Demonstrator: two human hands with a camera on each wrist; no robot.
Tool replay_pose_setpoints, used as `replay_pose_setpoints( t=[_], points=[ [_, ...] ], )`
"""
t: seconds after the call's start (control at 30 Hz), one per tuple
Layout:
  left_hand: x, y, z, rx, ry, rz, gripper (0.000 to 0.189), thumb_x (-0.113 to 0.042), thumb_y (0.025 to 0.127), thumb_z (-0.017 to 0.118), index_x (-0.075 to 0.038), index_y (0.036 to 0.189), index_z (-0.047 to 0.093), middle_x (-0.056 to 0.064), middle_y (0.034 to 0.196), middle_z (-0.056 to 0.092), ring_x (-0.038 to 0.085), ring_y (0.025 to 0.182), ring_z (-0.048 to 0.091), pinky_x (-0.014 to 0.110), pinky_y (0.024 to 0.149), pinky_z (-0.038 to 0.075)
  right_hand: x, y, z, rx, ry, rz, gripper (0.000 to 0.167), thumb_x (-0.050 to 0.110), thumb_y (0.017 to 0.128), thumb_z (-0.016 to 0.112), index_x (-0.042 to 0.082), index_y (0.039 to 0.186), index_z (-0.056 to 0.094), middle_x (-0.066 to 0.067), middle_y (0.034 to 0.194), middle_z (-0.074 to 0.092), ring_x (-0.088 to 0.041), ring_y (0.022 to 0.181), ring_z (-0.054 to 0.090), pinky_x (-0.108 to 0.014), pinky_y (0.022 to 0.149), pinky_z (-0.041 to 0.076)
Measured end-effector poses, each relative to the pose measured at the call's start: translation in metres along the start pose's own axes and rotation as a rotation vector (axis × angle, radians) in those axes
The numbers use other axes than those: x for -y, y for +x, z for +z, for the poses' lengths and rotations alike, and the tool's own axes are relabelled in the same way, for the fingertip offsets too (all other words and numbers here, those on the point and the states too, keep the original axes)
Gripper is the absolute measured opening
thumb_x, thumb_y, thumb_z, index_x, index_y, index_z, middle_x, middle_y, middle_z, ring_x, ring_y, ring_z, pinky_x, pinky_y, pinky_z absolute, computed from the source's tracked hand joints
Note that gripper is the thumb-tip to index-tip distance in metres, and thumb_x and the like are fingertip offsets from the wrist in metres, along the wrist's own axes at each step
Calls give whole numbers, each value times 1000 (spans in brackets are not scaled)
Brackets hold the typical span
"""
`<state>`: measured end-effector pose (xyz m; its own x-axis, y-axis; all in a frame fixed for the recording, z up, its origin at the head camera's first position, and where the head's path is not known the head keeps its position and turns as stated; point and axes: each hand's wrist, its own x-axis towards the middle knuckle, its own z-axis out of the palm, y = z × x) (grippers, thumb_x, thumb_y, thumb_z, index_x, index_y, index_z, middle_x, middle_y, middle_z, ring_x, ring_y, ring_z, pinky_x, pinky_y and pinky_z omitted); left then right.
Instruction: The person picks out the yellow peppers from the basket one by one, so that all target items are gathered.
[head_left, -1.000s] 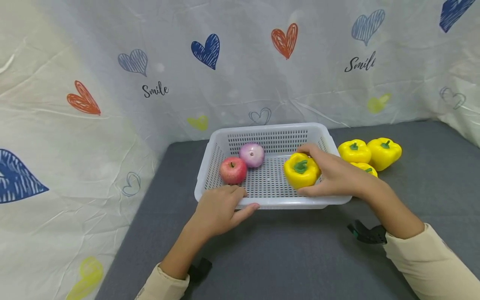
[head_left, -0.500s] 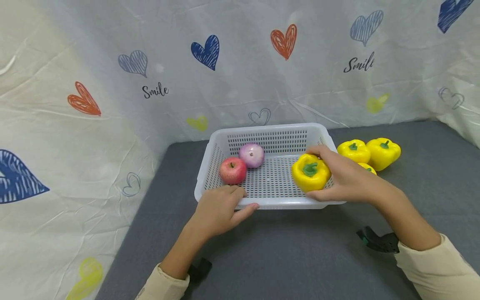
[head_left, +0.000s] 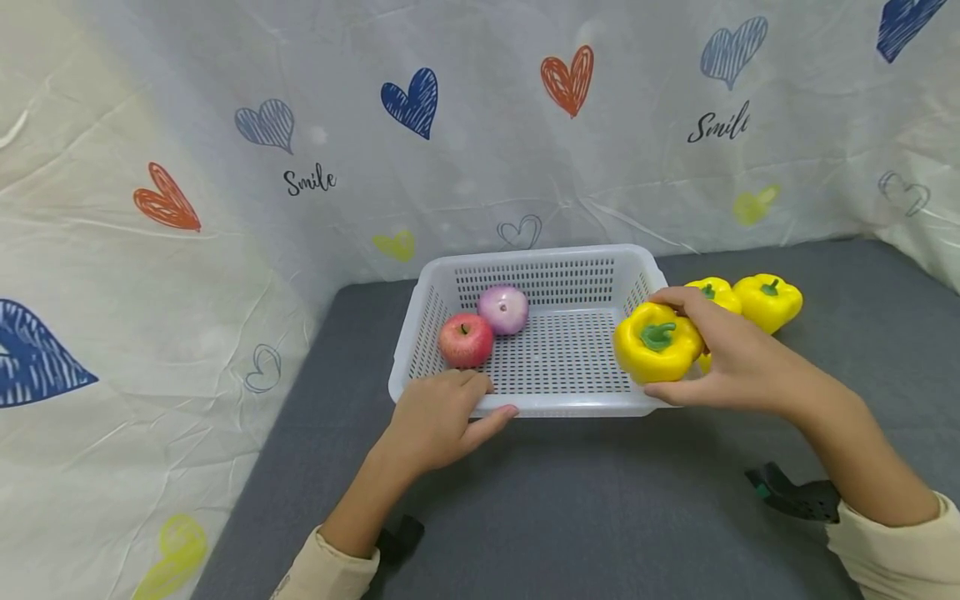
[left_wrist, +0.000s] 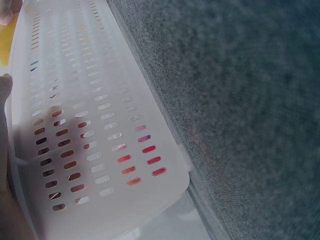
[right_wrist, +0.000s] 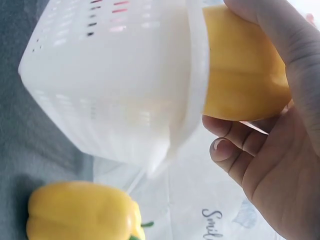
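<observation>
A yellow bell pepper is in my right hand, held between thumb and fingers over the right end of a white perforated basket. The right wrist view has this pepper at the basket's rim. My left hand grips the basket's near rim toward its left end, fingers over the edge and thumb outside. Inside the basket, a red apple and a purple onion lie side by side at the left. The left wrist view faces the basket's perforated wall.
Right of the basket, more yellow bell peppers rest on the grey-covered table, partly hidden by my right hand. Behind the table hangs a white curtain with printed hearts.
My right hand has carried the yellow bell pepper rightward, from over the basket's inside to its right end. My left hand, the basket, the apple and the onion have stayed put.
</observation>
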<state>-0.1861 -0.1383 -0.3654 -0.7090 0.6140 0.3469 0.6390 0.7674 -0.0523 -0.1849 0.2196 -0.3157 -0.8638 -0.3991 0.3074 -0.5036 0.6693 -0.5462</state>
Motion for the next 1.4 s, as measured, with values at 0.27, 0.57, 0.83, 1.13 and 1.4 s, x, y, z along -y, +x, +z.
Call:
replay_pose_setpoints(
  t=[0.27, 0.57, 0.83, 1.13, 1.4],
  points=[
    [0, 0, 0, -11, 2, 7, 36, -52, 94, 59, -17, 88, 60, -9, 73, 51, 8, 63, 44, 27, 51, 35, -6, -16, -11, -77, 5, -26, 93, 22, 62, 98, 20, 137, 44, 5, 116, 56, -12, 90, 52, -22, 75, 45],
    [0, 0, 0, -20, 2, 16, 36, -52, 95, 58, -18, 86, 58, -9, 71, 49, 8, 62, 43, 27, 51, 34, -15, -32, -22, -175, -86, -28, 104, 16, 55, 100, 13, 141, 42, -3, 126, 54, -6, 92, 48, -11, 79, 35],
    [-1, 0, -1, -11, -3, 4, 37, -53, 94, 58, -17, 86, 57, -9, 72, 49, 8, 62, 44, 27, 52, 35, -32, -47, -30, -234, -77, -3, 107, 7, 55, 98, 8, 143, 37, -13, 136, 48, -1, 98, 43, -5, 80, 29],
    [0, 0, 1, -16, -4, 7, 37, -53, 94, 59, -18, 83, 54, -9, 69, 45, 9, 60, 42, 27, 50, 33, -55, -60, -38, -266, -178, 99, 110, 10, 57, 97, 4, 148, 35, -25, 126, 48, -24, 91, 46, -2, 74, 28],
    [-1, 0, 0, -2, 3, -9, 38, -54, 94, 59, -18, 83, 53, -9, 69, 44, 9, 61, 42, 27, 51, 33, -74, -66, -43, -257, -240, 165, 104, 15, 60, 96, -3, 143, 36, -29, 122, 47, -39, 87, 51, -5, 66, 27]
  ],
)
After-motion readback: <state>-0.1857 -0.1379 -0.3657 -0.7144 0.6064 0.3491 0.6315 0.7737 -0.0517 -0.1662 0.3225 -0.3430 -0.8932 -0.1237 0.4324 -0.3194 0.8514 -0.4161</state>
